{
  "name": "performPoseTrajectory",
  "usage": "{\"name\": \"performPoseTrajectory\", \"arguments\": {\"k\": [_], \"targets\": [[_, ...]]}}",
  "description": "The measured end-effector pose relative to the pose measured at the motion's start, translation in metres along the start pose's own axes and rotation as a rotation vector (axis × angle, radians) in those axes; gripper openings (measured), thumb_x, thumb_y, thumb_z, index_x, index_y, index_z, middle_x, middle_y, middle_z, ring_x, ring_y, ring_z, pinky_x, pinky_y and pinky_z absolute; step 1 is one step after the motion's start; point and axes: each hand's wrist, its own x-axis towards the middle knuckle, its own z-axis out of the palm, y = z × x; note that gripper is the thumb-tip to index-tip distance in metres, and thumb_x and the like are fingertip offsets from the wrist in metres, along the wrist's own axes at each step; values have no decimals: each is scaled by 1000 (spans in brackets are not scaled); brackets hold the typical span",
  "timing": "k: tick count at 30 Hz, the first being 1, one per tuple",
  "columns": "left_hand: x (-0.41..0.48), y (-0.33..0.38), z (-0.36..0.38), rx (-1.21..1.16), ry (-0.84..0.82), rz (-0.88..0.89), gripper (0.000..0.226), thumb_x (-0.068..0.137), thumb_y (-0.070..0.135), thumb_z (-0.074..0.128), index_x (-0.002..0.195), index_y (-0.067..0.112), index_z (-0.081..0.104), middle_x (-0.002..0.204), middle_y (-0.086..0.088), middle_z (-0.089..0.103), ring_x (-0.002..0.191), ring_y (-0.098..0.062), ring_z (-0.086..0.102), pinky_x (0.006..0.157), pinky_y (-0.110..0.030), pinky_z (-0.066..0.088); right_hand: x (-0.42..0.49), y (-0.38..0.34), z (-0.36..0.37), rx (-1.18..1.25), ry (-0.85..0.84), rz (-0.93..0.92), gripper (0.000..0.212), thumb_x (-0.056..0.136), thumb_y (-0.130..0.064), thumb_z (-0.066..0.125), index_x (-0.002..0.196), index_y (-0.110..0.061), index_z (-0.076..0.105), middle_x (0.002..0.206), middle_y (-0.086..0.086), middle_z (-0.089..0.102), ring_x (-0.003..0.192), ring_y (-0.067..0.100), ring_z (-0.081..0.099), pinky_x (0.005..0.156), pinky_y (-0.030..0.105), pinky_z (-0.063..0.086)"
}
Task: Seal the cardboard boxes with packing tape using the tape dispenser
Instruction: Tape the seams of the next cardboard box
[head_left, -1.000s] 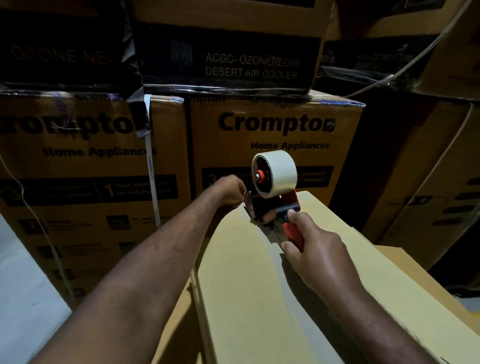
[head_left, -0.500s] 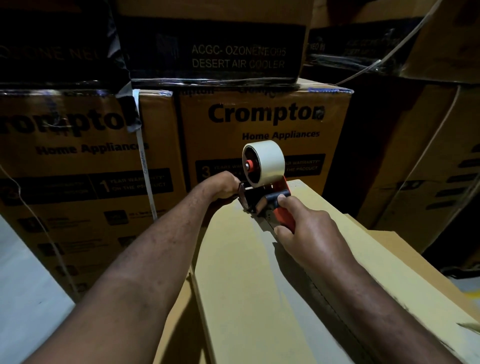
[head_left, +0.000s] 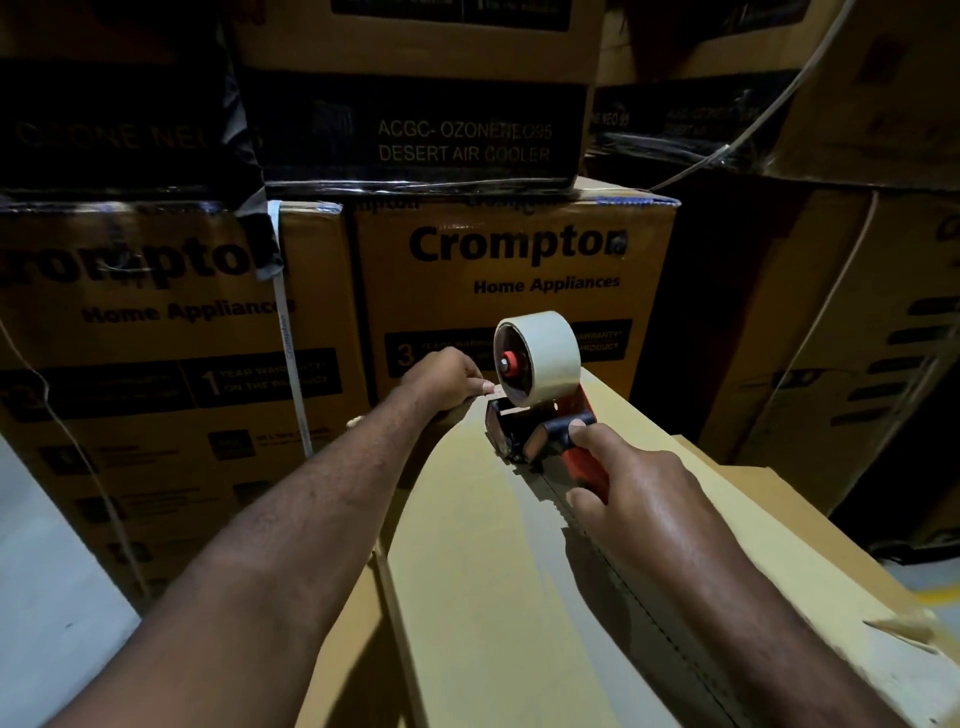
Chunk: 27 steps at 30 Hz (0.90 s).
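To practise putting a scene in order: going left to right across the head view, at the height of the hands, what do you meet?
white strap → left hand → tape roll → right hand, which grips the tape dispenser by its handle.

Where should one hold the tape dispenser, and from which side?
Take the tape dispenser by its red handle, coming from the near side: the handle points back that way, while the tape roll fills the far end. The right hand holds it so.
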Motion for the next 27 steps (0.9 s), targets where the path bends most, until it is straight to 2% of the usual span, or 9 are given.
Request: {"name": "performPoseTrajectory", "arguments": {"k": [3,6,8,10,13,14,18,21,27], "targets": [[-22,15,10,241,77,186,23,91,16,71,113,22,69,96,8,65,87,-14,60,71,-31,50,-6,-1,-1,-1,6,-13,58,96,-36,57,145,-43,25,122,3,60,94,19,58,75,32,55],[-22,7,20,117,-82,223,27,98,33,60,124,40,62,128,4,65,114,-22,59,93,-41,50,-10,-2,0,4,-4,-24,58,97,-36,56,144,-44,23,122,2,61,96,20,60,76,33,56],[-21,4,16,39,-197,181,19,97,42,58,114,49,59,129,7,62,120,-22,55,102,-48,45,-12,-4,2,4,-20,-35,60,97,-36,55,146,-44,21,121,2,62,93,20,60,74,34,56],[-22,8,12,-94,-283,185,12,97,39,60,102,50,56,116,12,59,116,-18,54,103,-46,42,-12,-5,2,2,-20,-40,61,97,-35,55,146,-44,22,120,3,62,90,20,60,73,34,57],[-23,13,12,-221,-333,188,18,101,31,57,112,45,56,109,17,56,112,-12,54,93,-35,40,-11,-4,-6,18,-26,-18,61,96,-33,57,147,-44,25,122,5,59,91,21,58,77,37,57],[-23,13,12,-222,-337,181,18,102,29,54,115,42,58,111,16,58,112,-12,55,92,-34,41,-12,-3,-9,15,-32,-13,61,95,-33,57,147,-44,26,123,5,59,93,22,57,79,38,56],[-21,11,13,9,-292,179,33,106,27,46,137,32,58,147,2,51,134,-22,45,113,-49,35,-25,2,-13,3,-37,-15,59,95,-33,57,145,-44,28,118,3,60,92,22,58,77,36,56],[-21,12,13,56,-282,164,37,107,34,43,141,25,55,149,-2,48,135,-25,45,114,-50,33,-37,6,-14,5,-41,-25,61,97,-34,55,147,-45,22,119,3,59,91,21,58,77,35,56],[-22,10,15,84,-318,142,55,100,58,38,152,39,35,161,3,33,146,-27,31,116,-61,27,-56,17,-22,9,-35,-15,62,97,-38,55,147,-48,20,121,0,57,88,16,54,75,28,54]]}}
